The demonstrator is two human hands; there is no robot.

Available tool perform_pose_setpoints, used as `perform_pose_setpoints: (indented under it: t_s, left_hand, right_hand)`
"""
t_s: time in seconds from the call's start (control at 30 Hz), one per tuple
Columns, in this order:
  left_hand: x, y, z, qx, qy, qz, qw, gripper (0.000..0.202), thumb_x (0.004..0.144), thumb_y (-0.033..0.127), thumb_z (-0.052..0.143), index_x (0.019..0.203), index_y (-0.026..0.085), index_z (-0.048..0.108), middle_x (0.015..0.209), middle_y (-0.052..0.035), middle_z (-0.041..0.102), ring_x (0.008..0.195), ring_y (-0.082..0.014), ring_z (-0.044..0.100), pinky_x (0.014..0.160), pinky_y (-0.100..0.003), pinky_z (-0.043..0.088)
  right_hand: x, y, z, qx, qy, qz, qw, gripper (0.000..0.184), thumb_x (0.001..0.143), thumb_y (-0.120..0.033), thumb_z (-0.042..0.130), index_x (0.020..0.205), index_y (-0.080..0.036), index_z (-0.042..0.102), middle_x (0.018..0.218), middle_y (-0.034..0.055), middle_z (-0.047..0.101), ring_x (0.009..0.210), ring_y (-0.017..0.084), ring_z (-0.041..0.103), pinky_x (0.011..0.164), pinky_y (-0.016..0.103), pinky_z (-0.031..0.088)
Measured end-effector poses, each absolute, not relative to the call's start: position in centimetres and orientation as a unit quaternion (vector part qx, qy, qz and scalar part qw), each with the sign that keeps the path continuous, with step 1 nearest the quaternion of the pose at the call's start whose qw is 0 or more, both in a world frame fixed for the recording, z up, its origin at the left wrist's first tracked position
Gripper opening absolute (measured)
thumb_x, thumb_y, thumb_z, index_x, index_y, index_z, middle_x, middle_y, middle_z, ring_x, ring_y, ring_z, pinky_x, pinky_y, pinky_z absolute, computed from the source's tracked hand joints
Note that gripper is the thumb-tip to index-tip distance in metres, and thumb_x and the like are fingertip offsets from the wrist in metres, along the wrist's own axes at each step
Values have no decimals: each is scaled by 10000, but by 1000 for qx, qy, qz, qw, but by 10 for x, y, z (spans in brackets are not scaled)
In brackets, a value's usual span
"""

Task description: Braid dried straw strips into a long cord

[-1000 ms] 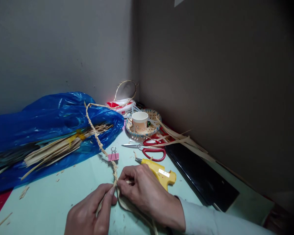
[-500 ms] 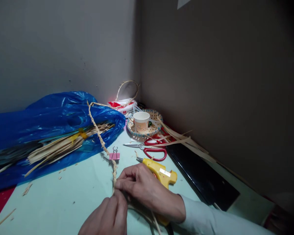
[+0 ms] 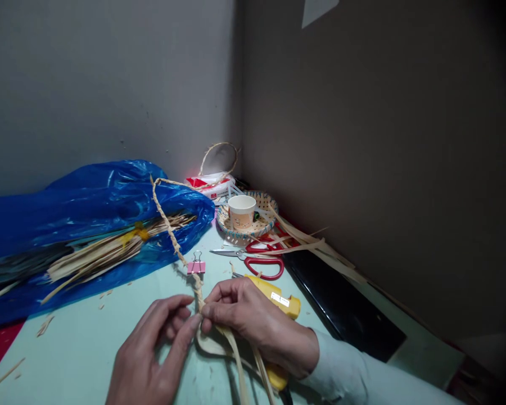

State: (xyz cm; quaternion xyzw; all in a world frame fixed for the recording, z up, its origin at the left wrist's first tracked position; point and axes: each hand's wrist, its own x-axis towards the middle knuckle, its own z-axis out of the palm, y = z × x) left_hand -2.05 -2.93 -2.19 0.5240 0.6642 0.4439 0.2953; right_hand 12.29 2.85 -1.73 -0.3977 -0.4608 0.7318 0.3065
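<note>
Between left fingers (image 3: 190, 329) and right fingers (image 3: 214, 310), straw braid (image 3: 198, 288) (loose strands (image 3: 240, 360) below)

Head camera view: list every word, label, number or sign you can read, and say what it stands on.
Nothing reads clearly.
white sticker on the yellow plastic glue gun: too blurred.
Print on the red and white packet by the wall: too small.
Marks on the cream paper cup: blurred.
</note>
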Motion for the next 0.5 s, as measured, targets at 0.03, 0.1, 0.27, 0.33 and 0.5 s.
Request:
perform_pose_setpoints:
  t_s: [0.03,0.1,0.27,0.33,0.5]
  left_hand:
    - [-25,-22,-22,493,648,429,392,283,705,453,719,883,235,691,795,-46,723,770,-244,665,695,-305,506]
    - [-31,-12,-24,454,596,399,529,326,707,454,728,893,195,659,706,-27,684,702,-207,642,679,-290,505]
    - [-33,-7,-29,347,545,392,655,374,653,443,787,815,148,625,645,-7,635,399,-17,323,390,-152,240]
    - [-31,-9,-29,323,550,388,665,386,628,451,799,775,144,616,613,4,615,383,12,215,382,-141,132]
    - [-27,-13,-30,364,596,381,605,345,702,488,709,676,164,593,492,65,463,368,-11,205,385,-163,107]
  right_hand:
    - [123,29,-17,-398,-462,732,303,70,715,-162,628,660,-122,615,568,-26,576,516,70,427,534,186,326]
    - [124,29,-17,-403,-476,724,294,81,734,-168,617,667,-124,617,538,-43,536,492,64,390,515,187,307]
    - [127,31,-18,-422,-566,664,248,89,744,-178,621,735,-109,677,646,1,623,541,74,413,503,190,291]
    - [128,31,-17,-438,-601,630,224,129,762,-191,603,768,-106,700,678,18,653,543,78,416,495,194,288]
    - [130,28,-14,-458,-674,540,211,209,808,-253,572,724,-128,717,634,7,637,552,86,426,520,204,298]
